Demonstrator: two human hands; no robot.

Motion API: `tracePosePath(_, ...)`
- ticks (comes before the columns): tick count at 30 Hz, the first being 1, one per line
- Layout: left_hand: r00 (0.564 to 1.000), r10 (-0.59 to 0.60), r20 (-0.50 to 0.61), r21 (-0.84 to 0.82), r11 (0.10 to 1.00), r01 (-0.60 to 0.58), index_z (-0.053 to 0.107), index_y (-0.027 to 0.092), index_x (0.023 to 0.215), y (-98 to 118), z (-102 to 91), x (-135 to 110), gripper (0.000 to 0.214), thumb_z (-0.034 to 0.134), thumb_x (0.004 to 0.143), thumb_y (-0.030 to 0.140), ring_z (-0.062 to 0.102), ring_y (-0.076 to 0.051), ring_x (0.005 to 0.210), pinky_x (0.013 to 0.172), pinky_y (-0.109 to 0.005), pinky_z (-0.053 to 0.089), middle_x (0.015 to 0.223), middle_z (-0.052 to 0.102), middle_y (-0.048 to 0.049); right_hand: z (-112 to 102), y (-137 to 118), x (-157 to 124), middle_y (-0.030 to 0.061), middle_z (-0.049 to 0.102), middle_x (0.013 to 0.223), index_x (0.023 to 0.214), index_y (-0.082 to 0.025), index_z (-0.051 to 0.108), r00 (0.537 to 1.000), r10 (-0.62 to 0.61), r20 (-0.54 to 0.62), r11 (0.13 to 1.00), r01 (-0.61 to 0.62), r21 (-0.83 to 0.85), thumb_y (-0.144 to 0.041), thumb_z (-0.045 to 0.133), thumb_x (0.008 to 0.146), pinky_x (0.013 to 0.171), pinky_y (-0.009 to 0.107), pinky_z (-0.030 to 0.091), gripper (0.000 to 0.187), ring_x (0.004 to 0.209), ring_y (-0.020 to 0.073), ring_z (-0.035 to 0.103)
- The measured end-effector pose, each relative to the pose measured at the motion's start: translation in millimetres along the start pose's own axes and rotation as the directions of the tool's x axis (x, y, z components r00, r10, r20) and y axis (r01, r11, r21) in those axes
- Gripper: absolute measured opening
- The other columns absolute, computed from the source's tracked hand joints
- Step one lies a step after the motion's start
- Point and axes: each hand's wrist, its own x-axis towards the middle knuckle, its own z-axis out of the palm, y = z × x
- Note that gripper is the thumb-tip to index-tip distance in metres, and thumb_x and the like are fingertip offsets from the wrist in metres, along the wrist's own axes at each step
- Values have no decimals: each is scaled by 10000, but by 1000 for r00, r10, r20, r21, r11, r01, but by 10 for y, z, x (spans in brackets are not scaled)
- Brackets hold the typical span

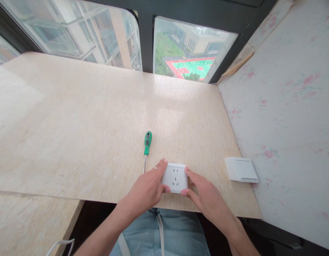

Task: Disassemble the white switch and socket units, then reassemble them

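A white wall socket [175, 178] with five slots faces up near the front edge of the counter. My left hand [150, 186] grips its left side, thumb at the lower corner and fingers along the upper left edge. On the opposite side my right hand [204, 190] holds it the same way, between thumb and fingers. Whether the socket rests on the counter or is slightly raised, I cannot tell. Just left of it lies a screwdriver [147, 143] with a green handle pointing away from me; its tip is hidden behind my left hand.
Beside the papered wall [284, 117] on the right, white switch plates [241, 170] lie on the marble-patterned counter [81, 135]. Dark-framed windows [147, 39] border the far side. A white cable [61, 242] hangs at lower left.
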Motion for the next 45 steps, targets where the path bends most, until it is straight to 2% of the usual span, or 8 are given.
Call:
tracePosePath(6,999,-37,-17,-47,998,37,405,194,1462,45,-27,12,662,602,830,168,628,-350,1176,964,-512,525,1331,629,-191,12,29,-10,105,657,1374,1417,-288,576,999,44,-11,997,-44,68,-260,707,834,1028,578,508,598,1207,355,646)
tracePosePath(12,988,-151,-27,-216,966,142,327,141,1512,61,51,-23,759,637,824,218,559,-353,1222,1026,-551,462,1352,578,-211,53,94,-27,94,600,1445,1437,-282,548,993,116,3,965,-113,235,-356,706,856,1067,553,488,607,1249,312,615)
tracePosePath(20,963,-241,-121,-404,898,173,452,201,1420,51,144,-72,747,739,730,200,480,-372,1357,1145,-619,342,1465,519,-179,105,127,-63,99,519,1525,1484,-298,486,995,95,15,896,-92,435,-398,727,866,1134,565,424,671,1360,307,536)
tracePosePath(24,958,-254,-136,-625,772,116,507,224,1342,27,248,-136,669,769,727,235,520,-341,1348,1160,-574,367,1481,522,-155,241,197,-159,111,446,1576,1524,-305,416,998,58,-21,846,-38,532,-410,721,882,1173,549,379,718,1439,289,443)
tracePosePath(29,963,-219,-159,-818,575,-4,509,230,1348,62,426,-194,608,746,792,289,611,-298,1256,1066,-497,503,1381,616,-138,458,355,-238,143,453,1567,1538,-302,386,988,39,-149,750,70,657,-443,773,834,1141,545,425,816,1401,304,494)
tracePosePath(35,934,-244,-262,-841,532,-97,485,191,1421,81,596,-175,688,746,832,431,565,-308,1318,1139,-505,432,1435,567,-181,458,407,-209,143,513,1524,1515,-295,424,992,17,-125,690,79,719,-417,796,816,1125,539,438,800,1361,307,539)
tracePosePath(40,926,-243,-289,-853,504,-134,520,188,1412,181,613,-145,660,675,872,534,650,-304,1196,1025,-467,529,1358,636,-170,480,413,-193,151,600,1438,1483,-298,473,973,5,-231,695,162,701,-450,788,816,1016,511,548,754,1244,312,638)
tracePosePath(45,887,-238,-396,-802,561,-207,576,187,1355,241,615,-147,622,655,877,577,648,-292,1192,1010,-413,534,1292,677,-151,537,386,-229,127,634,1404,1434,-282,551,949,14,-315,713,211,669,-464,783,818,1058,540,514,682,1262,320,626)
